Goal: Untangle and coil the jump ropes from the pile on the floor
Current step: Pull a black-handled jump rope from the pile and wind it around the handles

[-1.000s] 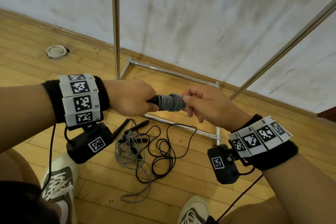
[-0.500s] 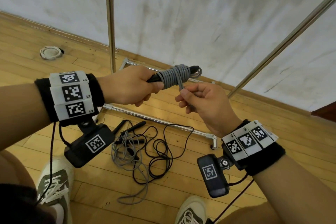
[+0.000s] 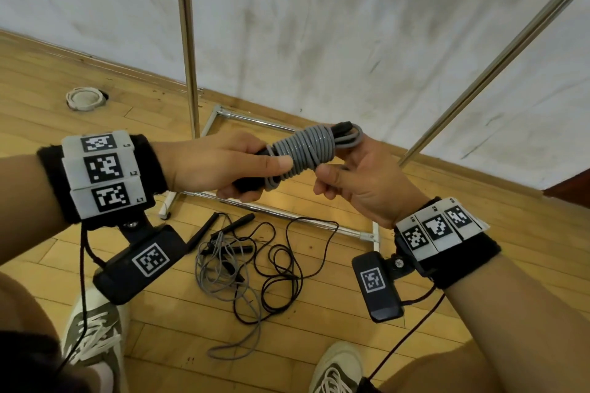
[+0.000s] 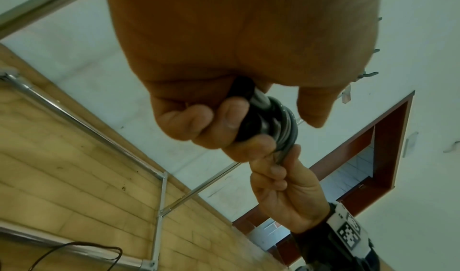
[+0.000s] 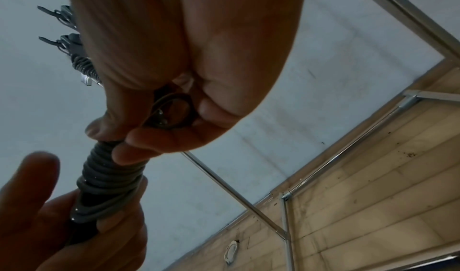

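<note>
A grey jump rope (image 3: 306, 147) is wound in tight turns round its black handles, held up at chest height. My left hand (image 3: 223, 166) grips the handle end (image 4: 251, 125) of the bundle, thumb lying on the coil. My right hand (image 3: 354, 175) pinches the far end of the same coil (image 5: 112, 175), where a small loop (image 5: 174, 112) of rope sits against the palm. On the floor below lies the pile (image 3: 255, 262): a loose grey rope tangled with a thin black rope and black handles.
A chrome clothes rack stands close behind, with its base bars (image 3: 281, 210) on the wood floor and uprights (image 3: 188, 41) rising left and right. A white round fitting (image 3: 84, 99) sits by the wall. My shoes (image 3: 92, 338) flank the pile.
Both hands have lifted the bundle higher and tilted it. The right hand has shifted from pulling the rope's tail under the coil to holding the coil's far end.
</note>
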Motion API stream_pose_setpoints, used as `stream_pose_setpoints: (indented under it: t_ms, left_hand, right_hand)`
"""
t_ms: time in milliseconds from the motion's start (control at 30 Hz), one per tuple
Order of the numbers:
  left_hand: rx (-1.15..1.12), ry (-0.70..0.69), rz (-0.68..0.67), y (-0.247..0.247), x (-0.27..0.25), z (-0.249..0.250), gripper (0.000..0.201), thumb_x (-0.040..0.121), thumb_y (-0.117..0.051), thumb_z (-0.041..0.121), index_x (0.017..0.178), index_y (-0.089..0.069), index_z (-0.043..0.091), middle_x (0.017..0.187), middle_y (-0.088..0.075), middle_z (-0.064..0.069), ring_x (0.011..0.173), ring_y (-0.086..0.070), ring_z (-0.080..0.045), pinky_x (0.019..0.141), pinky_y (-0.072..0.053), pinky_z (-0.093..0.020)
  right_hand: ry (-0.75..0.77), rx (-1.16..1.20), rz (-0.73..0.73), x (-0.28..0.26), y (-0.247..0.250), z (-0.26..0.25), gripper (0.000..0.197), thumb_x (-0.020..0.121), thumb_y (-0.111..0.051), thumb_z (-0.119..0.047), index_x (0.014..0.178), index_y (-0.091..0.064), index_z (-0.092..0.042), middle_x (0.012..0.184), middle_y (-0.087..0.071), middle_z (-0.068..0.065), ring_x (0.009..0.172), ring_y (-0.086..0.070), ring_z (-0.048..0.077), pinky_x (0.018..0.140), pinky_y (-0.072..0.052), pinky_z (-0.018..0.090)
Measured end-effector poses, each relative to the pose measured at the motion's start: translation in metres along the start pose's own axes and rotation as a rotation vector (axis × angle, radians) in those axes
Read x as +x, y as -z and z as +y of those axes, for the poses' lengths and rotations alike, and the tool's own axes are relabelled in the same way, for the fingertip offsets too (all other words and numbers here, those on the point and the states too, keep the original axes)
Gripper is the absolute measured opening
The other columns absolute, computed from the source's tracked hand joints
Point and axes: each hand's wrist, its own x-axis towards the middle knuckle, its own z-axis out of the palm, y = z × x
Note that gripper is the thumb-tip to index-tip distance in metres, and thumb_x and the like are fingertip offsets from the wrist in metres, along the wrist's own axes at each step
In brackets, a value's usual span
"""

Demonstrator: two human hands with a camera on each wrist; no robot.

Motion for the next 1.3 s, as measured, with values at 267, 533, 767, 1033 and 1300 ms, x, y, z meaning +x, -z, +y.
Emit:
stream_pose_setpoints:
  t_ms: [267,533,767,1033,1300]
  left_hand:
    - [0.150,0.087,0.183,0.003,0.005,-0.002,0.062,0.086,-0.038,0.071,0.100,-0.062,0.015,0.082,-0.072,-0.010,0.065,-0.068,-0.018,0.056,-0.051,-0.027]
    - [0.103,-0.063,0.266,-0.018,0.008,0.004,0.054,0.086,-0.045,0.069,0.105,-0.051,0.018,0.082,-0.066,-0.001,0.068,-0.068,-0.021,0.057,-0.059,-0.035]
    - [0.117,-0.007,0.394,-0.014,0.014,-0.005,0.040,0.095,-0.042,0.054,0.118,-0.048,0.023,0.081,-0.064,-0.006,0.058,-0.066,-0.015,0.049,-0.051,-0.023]
    - [0.264,0.018,0.427,-0.012,0.011,-0.009,0.029,0.098,-0.039,0.053,0.110,-0.050,0.029,0.079,-0.065,-0.002,0.054,-0.062,-0.008,0.047,-0.050,-0.020]
    - [0.579,-0.001,0.389,-0.018,0.011,-0.011,0.033,0.095,-0.035,0.061,0.106,-0.050,0.033,0.080,-0.067,0.014,0.061,-0.060,0.002,0.054,-0.049,-0.024]
  right_hand:
    - [0.103,-0.109,0.111,-0.001,-0.016,-0.001,0.037,0.075,-0.073,-0.014,0.108,-0.059,-0.004,0.082,-0.071,0.002,0.062,-0.065,0.017,0.052,-0.050,0.023]
    - [0.063,-0.208,0.142,0.001,-0.037,0.003,0.041,0.064,-0.082,-0.028,0.097,-0.065,-0.010,0.070,-0.072,0.002,0.051,-0.064,0.014,0.044,-0.048,0.020]
    - [0.078,-0.186,0.336,0.004,-0.035,0.007,0.030,0.072,-0.083,-0.012,0.091,-0.060,-0.010,0.075,-0.072,0.004,0.058,-0.070,0.020,0.050,-0.053,0.024]
    - [0.080,-0.217,0.346,0.005,-0.030,0.010,0.010,0.092,-0.062,-0.001,0.090,-0.069,-0.008,0.069,-0.071,0.004,0.062,-0.071,0.023,0.055,-0.056,0.025]
    - [0.095,-0.340,0.392,0.007,-0.027,0.010,0.014,0.087,-0.070,-0.001,0.093,-0.064,-0.013,0.071,-0.072,0.005,0.059,-0.072,0.022,0.054,-0.057,0.028]
